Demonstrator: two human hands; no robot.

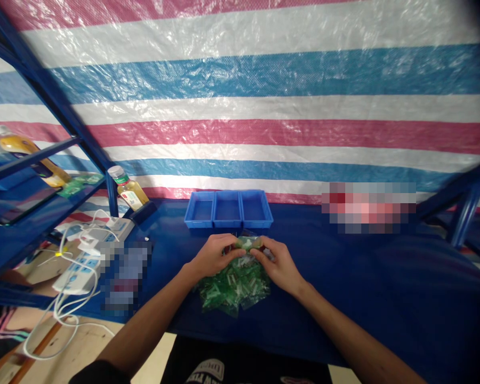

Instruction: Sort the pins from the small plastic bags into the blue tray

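My left hand (214,256) and my right hand (276,265) pinch a small green plastic packet (248,243) between their fingertips, one at each end. Part of it is hidden by my fingers, and what it contains is too small to tell. Directly below my hands, a loose heap of green and white plastic packets (234,285) lies on the blue cloth table (344,282). My wrists are just above the heap, and my right hand seems to touch its far edge.
A blue three-compartment plastic tray (228,224) stands just beyond my hands. To the left are a white power strip (78,272) with tangled cables and a blue metal shelf (32,165) holding a bottle (28,157). Another bottle (128,188) stands at the table's far left corner.
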